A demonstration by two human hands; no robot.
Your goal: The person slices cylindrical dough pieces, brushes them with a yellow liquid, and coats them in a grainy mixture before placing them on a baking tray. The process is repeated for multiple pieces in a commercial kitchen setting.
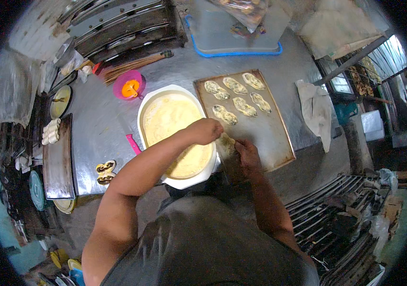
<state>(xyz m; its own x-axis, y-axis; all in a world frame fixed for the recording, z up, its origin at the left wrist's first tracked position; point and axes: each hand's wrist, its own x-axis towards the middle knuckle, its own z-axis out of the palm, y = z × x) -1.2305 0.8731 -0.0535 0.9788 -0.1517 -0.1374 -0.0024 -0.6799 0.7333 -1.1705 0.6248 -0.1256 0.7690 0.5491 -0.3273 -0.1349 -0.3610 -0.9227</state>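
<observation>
Between them, my left hand [207, 131] and my right hand [248, 156] hold one small piece of filled dough [227, 140] by its ends, with fingers closed on it. The dough is over the near left corner of a metal baking tray [260, 145]. Several twisted pastries [246, 107] with dark filling and a pale crumbly coat lie at the tray's far side. Left of the tray, under my left forearm, stands a white oval basin [140, 114] of pale yellow crumbs [172, 114]. Part of the basin is hidden by that forearm.
Left of the basin are a pink-handled knife [133, 144], a pink bowl [122, 81] with orange liquid, and dough pieces [106, 171] with dark filling. A dark tray [58, 164] holds white rolls. Farther off are a blue-rimmed plastic container [237, 53] and, rightward, a white cloth [316, 109]. A metal rack [322, 209] stands lower right.
</observation>
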